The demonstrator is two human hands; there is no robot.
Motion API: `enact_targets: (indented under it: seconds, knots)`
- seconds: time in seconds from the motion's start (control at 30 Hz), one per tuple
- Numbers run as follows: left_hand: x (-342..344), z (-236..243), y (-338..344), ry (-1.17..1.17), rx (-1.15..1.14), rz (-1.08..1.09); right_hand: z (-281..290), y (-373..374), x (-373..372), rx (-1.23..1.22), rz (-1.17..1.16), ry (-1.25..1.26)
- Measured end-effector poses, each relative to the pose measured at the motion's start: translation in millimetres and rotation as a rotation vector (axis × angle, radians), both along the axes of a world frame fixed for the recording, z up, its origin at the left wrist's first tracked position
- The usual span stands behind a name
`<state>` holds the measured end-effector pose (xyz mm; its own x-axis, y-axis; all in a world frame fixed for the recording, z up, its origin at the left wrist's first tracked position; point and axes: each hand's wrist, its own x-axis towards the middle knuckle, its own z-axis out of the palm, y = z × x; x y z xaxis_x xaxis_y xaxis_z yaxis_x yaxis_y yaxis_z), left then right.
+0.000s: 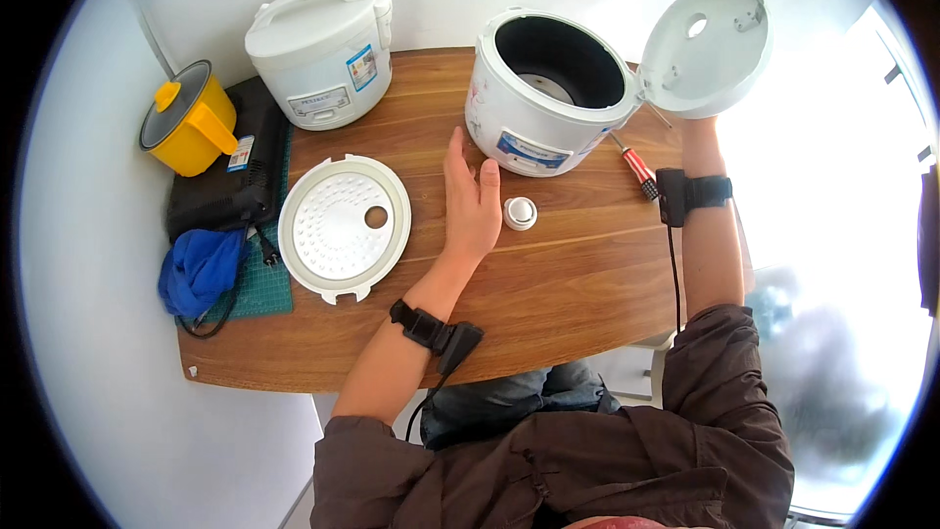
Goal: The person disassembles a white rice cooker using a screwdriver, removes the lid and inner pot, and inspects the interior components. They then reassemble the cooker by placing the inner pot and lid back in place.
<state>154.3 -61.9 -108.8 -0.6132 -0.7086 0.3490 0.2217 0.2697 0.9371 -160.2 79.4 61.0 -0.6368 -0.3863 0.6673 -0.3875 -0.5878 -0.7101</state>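
A white rice cooker (519, 152) with a dark inside stands at the back of the table, its round lid (720, 73) swung up to the right. Beside the cooker's lower left side is my left hand (472, 201), fingers stretched and thumb apart, with nothing in it; whether it touches the cooker I cannot tell. Behind the raised lid's lower edge is my right hand (699, 127), its fingers hidden by the lid. Just right of my left hand sits a small round white cap (520, 214). A white-rimmed metal inner lid plate (338, 225) with one hole lies to the left.
A closed white rice cooker (318, 73) stands at the back left. Left of it are a yellow pot (201, 127), a black case (220, 201), a blue cloth (201, 269) and a green cutting mat (259, 289). A red-handled screwdriver (638, 171) lies near my right wrist.
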Motion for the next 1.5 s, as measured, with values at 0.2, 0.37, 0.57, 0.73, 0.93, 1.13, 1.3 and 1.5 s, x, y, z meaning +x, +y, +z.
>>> enact_targets:
  seconds: [0.2,0.37,0.57,0.73,0.93,1.13,1.3,1.5]
  knots:
    - [-0.6,9.7,4.5,0.045,-0.003,0.007,-5.4,-13.6,-3.1,0.070,0.048,-0.007]
    - [-2.7,6.3,-0.1,0.070,-0.051,0.045,-6.4,-36.5,-11.2,0.106,0.101,-0.028]
    - [-2.5,-1.6,-6.5,0.016,-0.166,0.190,-5.9,-66.7,-25.7,0.130,0.156,-0.055]
    - [-2.9,-2.6,-10.5,0.089,-0.120,0.200,-23.6,-74.1,-34.2,0.210,0.154,-0.092]
    - [-5.7,-5.5,-10.1,0.114,-0.129,0.210,-52.5,-45.3,-56.1,0.691,-0.348,0.409]
    - [-5.9,-6.2,-10.7,0.111,-0.201,0.255,-68.1,-34.2,1.9,0.238,-0.185,-0.169]
    - [-5.0,-3.8,-11.6,0.072,-0.251,0.283,-96.8,-7.0,73.7,0.250,-0.240,-0.403]
    - [2.3,7.5,-10.2,0.131,-0.348,0.381,-135.1,12.0,171.1,0.479,-0.302,-0.226]
